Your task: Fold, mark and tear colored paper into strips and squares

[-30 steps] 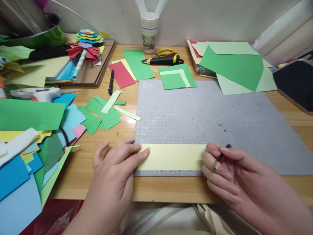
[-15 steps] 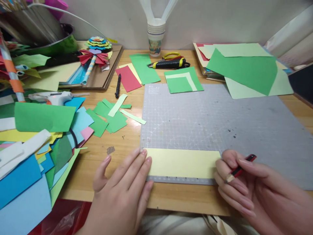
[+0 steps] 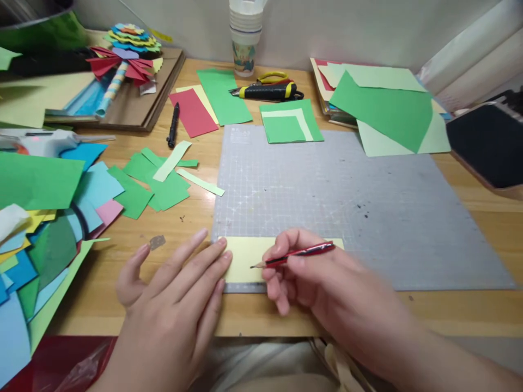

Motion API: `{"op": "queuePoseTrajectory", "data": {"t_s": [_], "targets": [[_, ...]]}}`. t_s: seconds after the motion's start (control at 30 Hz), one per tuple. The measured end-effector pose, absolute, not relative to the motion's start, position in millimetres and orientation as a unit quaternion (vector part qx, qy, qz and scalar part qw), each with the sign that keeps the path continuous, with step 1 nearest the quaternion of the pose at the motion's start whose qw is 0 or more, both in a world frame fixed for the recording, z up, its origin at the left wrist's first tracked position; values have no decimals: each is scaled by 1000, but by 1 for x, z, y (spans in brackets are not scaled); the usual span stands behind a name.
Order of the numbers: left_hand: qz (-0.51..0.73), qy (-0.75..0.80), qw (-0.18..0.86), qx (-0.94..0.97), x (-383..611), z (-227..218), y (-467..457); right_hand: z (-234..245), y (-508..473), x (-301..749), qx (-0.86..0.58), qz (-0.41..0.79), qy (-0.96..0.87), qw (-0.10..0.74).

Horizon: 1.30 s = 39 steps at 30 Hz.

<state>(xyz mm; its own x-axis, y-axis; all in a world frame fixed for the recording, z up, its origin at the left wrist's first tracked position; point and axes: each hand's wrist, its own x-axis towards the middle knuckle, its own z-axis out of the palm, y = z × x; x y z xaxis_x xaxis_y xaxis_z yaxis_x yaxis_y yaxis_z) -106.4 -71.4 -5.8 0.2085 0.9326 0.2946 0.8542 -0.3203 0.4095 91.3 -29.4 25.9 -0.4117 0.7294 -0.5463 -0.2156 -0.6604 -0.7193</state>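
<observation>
Holding a pencil point(image 3: 300, 252) over pale yellow paper point(image 3: 246, 250).

A wooden table point(image 3: 482, 313) carried a grey cutting mat point(image 3: 408, 228) toward three o'clock. Green paper scraps point(image 3: 174, 191) lay on it at nine o'clock, a black pen point(image 3: 173, 125) at ten. Paper cups point(image 3: 245, 41) stood at twelve.

Beyond the right hand point(image 3: 316, 277), the mat point(image 3: 412, 223) is offering room; paper scraps point(image 3: 171, 191) are crowding its left edge.
</observation>
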Motion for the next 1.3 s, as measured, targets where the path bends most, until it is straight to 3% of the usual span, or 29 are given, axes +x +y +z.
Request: {"op": "queuePoseTrajectory", "data": {"t_s": [0.17,0.33,1.3], "targets": [[245,582,73,772,-106,-6,-72,6,-40,92,-455,533,-661,267],[254,584,74,767,-107,-6,-72,-9,-46,100,-380,406,-778,294],[253,580,70,771,-108,-6,-69,-11,-46,97,-364,391,-805,256]]}}
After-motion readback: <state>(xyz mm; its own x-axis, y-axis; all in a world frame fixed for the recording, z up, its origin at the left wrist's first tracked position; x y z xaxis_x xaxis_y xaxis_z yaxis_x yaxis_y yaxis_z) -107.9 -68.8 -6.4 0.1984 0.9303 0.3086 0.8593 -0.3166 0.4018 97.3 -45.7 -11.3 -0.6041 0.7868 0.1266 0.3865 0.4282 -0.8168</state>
